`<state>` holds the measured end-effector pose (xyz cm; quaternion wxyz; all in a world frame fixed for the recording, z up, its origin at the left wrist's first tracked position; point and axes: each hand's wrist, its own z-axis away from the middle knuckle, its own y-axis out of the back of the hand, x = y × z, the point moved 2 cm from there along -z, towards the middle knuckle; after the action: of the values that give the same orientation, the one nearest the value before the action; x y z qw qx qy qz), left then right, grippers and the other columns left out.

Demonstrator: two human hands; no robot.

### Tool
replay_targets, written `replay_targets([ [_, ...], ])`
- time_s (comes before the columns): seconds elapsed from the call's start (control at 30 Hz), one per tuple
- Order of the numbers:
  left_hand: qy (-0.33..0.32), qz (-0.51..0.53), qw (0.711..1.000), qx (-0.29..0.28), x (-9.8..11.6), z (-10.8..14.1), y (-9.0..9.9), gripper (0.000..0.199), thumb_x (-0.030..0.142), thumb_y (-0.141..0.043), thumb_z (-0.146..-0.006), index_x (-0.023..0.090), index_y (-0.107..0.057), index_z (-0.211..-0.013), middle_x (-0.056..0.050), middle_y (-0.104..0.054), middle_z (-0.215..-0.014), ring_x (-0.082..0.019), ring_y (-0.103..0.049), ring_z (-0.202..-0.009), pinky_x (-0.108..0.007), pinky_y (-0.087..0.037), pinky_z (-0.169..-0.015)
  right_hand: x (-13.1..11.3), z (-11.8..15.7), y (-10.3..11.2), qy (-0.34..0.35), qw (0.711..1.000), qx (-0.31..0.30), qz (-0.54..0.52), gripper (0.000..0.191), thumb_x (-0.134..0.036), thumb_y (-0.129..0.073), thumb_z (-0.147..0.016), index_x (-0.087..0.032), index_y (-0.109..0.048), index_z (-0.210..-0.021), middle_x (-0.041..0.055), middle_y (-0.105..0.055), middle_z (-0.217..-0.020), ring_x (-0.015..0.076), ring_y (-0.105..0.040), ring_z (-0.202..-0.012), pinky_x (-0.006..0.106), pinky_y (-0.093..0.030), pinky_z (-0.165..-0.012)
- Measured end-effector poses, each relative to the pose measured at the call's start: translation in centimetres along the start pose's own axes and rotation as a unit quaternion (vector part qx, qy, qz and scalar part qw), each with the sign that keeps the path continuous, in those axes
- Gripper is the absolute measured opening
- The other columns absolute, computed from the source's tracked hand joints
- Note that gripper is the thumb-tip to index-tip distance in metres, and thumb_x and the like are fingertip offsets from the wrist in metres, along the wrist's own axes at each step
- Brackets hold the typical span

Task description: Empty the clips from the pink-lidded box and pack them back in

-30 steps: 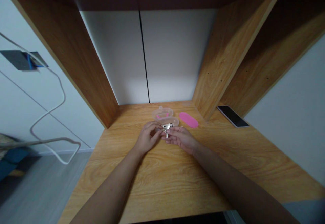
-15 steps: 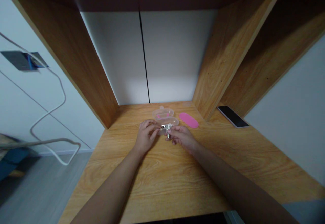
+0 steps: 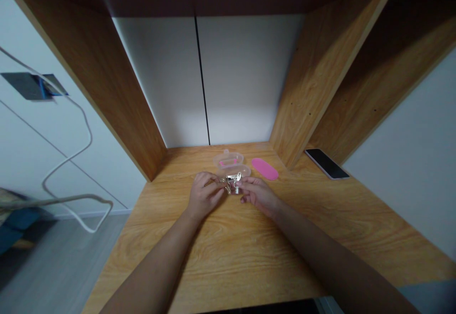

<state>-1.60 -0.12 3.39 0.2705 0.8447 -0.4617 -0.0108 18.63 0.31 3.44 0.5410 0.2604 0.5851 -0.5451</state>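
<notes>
Since the earlier frame, the fingertips of the left hand (image 3: 205, 195) have moved slightly toward 6 o'clock, and the shiny metal pieces (image 3: 233, 179) between the hands now look more spread out, with one narrow part angling down by the left fingertips and another hanging by the right ones. The left hand is closed in a pinch on the metal at its 9 o'clock side. The right hand (image 3: 259, 194) pinches it from 3 o'clock with thumb and forefinger, its other fingers curled loosely below. The pieces are too small to tell their exact shape or how they join.

Just beyond them, toward 12 o'clock, the clear case (image 3: 243, 170) lies open on the wooden tabletop (image 3: 228, 252), its nearer half partly hidden by the metal and the fingers. A small pink piece (image 3: 228, 163) shows in the farther half. At 2 o'clock from the hands, near the case but apart from it, a pink oval (image 3: 265, 168) lies flat. Well apart, between 2 and 3 o'clock, a dark-screened phone (image 3: 327, 163) rests beside the upright wooden panels. A pale cable (image 3: 89, 131) hangs at 10 o'clock, left of the tabletop.
</notes>
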Motion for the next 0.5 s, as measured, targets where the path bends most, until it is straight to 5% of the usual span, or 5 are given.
replay_targets([
  [0.3,-0.051,-0.021,0.998,-0.029,1.2,-0.1,0.2,0.013,0.018,-0.075,-0.081,0.024,-0.073,-0.092,-0.003,-0.073,-0.079,-0.018,-0.058,-0.077,-0.035,-0.043,-0.073,0.7,-0.1,0.3,-0.019,1.000,-0.009,0.009,0.038,-0.044,-0.090,-0.066,-0.015,-0.072,-0.084,0.0077,-0.075,-0.084,0.0167,-0.070,-0.076,0.022,-0.053,-0.056],
  [0.5,-0.053,-0.033,0.998,-0.022,1.0,-0.2,0.4,0.012,0.018,-0.075,-0.081,0.024,-0.074,-0.091,-0.002,-0.076,-0.077,-0.018,-0.062,-0.074,-0.035,-0.045,-0.070,0.3,-0.2,0.9,-0.022,1.000,-0.007,0.018,0.040,-0.045,-0.091,-0.064,-0.015,-0.074,-0.083,0.0034,-0.071,-0.071,0.0106,-0.063,-0.060,0.019,-0.048,-0.050],
])
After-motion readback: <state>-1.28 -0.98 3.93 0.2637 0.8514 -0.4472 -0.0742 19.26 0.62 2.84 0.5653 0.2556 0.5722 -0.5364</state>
